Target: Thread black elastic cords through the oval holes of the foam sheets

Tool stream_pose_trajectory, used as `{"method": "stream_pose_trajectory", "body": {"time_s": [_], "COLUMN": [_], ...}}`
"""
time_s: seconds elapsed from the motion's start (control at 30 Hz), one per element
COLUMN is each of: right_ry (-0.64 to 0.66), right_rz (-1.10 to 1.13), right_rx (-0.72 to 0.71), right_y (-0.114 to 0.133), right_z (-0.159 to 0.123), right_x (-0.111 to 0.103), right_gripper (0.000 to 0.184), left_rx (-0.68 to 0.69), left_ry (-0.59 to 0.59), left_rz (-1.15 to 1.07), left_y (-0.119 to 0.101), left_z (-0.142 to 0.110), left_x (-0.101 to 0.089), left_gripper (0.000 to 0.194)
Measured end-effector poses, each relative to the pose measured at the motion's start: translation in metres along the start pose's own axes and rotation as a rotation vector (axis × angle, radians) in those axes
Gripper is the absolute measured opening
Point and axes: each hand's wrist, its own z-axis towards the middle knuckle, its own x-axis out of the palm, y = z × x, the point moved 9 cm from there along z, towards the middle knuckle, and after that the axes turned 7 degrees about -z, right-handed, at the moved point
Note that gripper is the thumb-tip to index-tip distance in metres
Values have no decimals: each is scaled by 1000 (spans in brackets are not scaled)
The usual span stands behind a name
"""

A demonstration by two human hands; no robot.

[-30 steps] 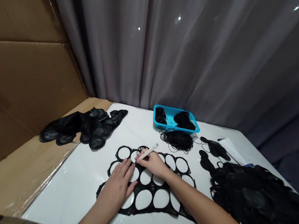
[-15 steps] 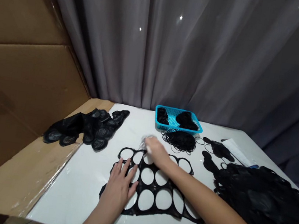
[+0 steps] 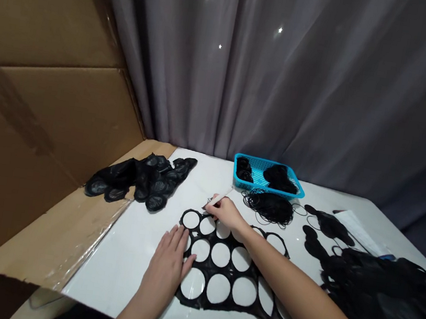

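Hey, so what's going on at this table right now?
A person's right hand grips a slim white tool at the far edge of a black sheet full of round holes. The left hand lies at the sheet's left side, fingers extended. A blue basket beyond holds black bundles, and a dark heap lies to the right.

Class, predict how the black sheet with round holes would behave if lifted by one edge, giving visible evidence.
The black sheet would probably flop and sag, since only narrow strips run between its holes. It is likely light for its spread, being thin and mostly openings. A hard tug might tear the strips.
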Motion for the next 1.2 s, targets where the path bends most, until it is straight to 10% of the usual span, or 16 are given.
{"method": "stream_pose_trajectory", "body": {"time_s": [0.3,0.67,1.0,1.2], "right_ry": [157,154,69,5], "right_rz": [-164,-180,-624,-497], "right_rx": [-129,-187,-546,-423], "right_y": [27,30,50,51], "right_z": [-24,-30,-57,-33], "right_x": [42,46,64,50], "right_gripper": [8,12,15,19], "left_rx": [-16,-14,15,30], "left_ry": [-6,0,-26,-51], "left_rz": [-12,2,17,3], "left_y": [1,0,-2,-3], "left_z": [-2,-2,-1,1], "left_x": [6,4,2,-2], "left_gripper": [46,45,43,41]}}
